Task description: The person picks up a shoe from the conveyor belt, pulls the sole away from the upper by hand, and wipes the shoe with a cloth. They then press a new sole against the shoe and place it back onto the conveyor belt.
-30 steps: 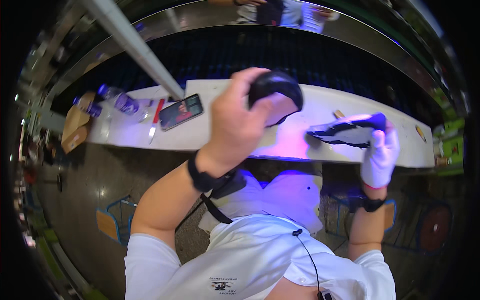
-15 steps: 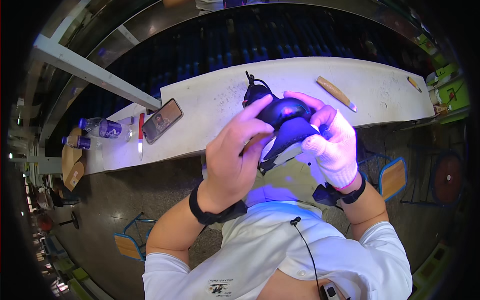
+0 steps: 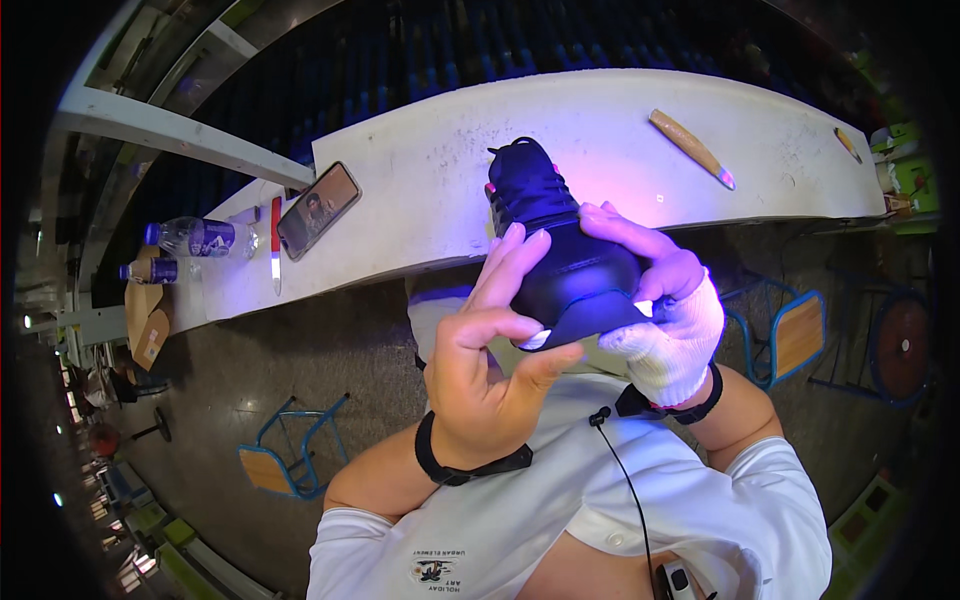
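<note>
A black lace-up shoe (image 3: 575,262) is held over the near edge of the table, its toe toward me and its laces away. A dark flap, perhaps the sole's edge, sticks out at the toe with white spots at both sides. My bare left hand (image 3: 490,370) has its fingers against the left of the toe, the thumb near the flap's edge. On the other side, my right hand (image 3: 670,310), in a white glove with bare fingertips, grips the toe and flap. Purple light falls on glove and shoe. The shoe's underside is hidden.
On the white table (image 3: 430,160) lie a phone (image 3: 318,210), a red-handled knife (image 3: 276,245), and a wooden-handled tool (image 3: 692,150). Plastic bottles (image 3: 200,238) stand at the left end. Below are blue-framed stools (image 3: 798,335). A pale metal post (image 3: 190,135) crosses at upper left.
The shoe has come nearer to me and tipped, so its laces and upper now show. My left hand has moved down and right, its fingers now along the toe's side.
</note>
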The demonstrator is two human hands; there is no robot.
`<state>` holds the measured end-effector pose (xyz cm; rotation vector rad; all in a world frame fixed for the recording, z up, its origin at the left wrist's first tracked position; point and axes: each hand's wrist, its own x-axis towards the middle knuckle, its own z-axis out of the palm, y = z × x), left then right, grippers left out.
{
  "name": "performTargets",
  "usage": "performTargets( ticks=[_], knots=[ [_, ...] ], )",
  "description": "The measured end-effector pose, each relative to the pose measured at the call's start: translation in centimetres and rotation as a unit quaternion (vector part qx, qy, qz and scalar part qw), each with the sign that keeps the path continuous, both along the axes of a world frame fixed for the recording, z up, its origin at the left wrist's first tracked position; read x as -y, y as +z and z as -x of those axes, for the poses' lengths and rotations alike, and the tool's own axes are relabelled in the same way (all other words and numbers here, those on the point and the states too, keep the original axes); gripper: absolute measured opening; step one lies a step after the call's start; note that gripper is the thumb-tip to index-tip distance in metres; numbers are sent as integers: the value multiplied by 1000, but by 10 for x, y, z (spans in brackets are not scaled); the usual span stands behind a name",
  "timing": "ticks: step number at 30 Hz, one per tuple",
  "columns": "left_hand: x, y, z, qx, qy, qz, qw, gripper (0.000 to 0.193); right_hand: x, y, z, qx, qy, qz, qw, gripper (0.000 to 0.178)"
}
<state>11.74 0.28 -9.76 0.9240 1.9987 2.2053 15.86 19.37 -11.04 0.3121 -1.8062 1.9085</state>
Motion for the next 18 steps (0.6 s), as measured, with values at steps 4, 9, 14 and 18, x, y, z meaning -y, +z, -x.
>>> performTargets(
  ticks=[4, 9, 14, 18],
  knots=[
    [7, -8, 1, -13, -19, -16, 1000, 45, -3, -3, -4, -2, 8, -52, 999, 45],
    [13, 11, 21, 6, -50, -4, 999, 67, -6, 1, 0, -27, 12, -141, 990, 53],
    [19, 24, 51, -180, -118, 156, 964, 57, -11, 16, 8, -11, 20, -193, 981, 49],
    [15, 11, 38, -146, -41, 72, 986, 38, -6, 9, 14, 13, -6, -201, 979, 46]
  ],
)
